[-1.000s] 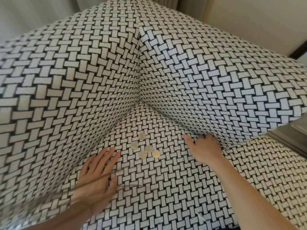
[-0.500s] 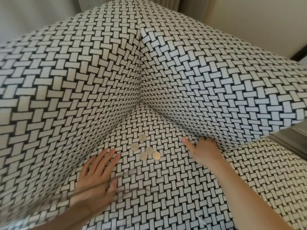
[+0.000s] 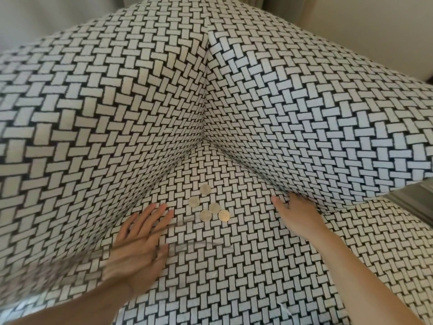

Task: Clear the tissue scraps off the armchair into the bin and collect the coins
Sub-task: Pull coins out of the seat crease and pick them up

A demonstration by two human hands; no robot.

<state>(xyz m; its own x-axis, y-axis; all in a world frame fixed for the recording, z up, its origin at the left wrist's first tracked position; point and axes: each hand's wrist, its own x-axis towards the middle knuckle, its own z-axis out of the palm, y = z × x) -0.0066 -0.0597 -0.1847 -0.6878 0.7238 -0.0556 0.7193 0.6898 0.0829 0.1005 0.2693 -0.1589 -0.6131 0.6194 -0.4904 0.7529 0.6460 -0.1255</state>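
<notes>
Several gold coins (image 3: 208,205) lie in a loose cluster on the seat of a black-and-white woven-pattern armchair (image 3: 234,266), near its back corner. My left hand (image 3: 140,240) rests flat on the seat just left of the coins, fingers spread, holding nothing. To the right of the coins is my right hand (image 3: 296,215); its fingers are pushed into the gap under the right armrest (image 3: 316,127), so the fingertips are hidden and only the thumb shows. No tissue scraps or bin are in view.
The chair's back cushion (image 3: 105,118) rises on the left and meets the armrest in a vertical seam. A pale wall (image 3: 351,24) stands behind the chair. A grey strip of floor or furniture (image 3: 412,202) shows at the right edge.
My left hand has slid slightly forward toward the coins. The right hand stays tucked at the armrest gap. The coins have not moved.
</notes>
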